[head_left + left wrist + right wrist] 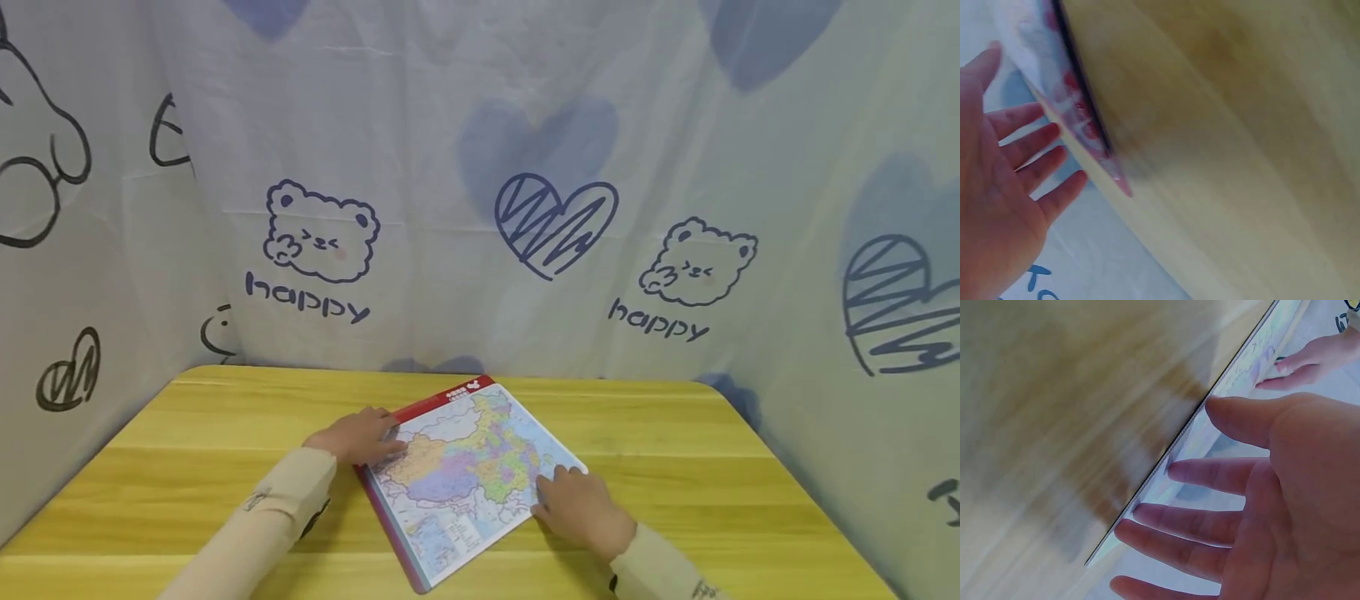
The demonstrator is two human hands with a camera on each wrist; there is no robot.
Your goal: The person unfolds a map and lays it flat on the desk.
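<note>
A flat rectangular map board [457, 475], printed with a coloured map and a red title band, lies turned at an angle on the table. My left hand [360, 437] is at its upper left side in the head view, thumb over the printed face. In the left wrist view the left hand [1010, 169] has spread, nearly straight fingers beside the board's red edge [1082, 115]. At the board's right edge, my right hand [581, 507] rests its fingertips. The right wrist view shows the right hand [1272, 494] with extended fingers along the board's thin edge [1172, 447].
The yellow wood-grain table [675, 467] spreads around the board on both sides. Behind it hangs a pale curtain [442, 292] with hearts, bear drawings and lettering, and similar cloth encloses the left and right sides.
</note>
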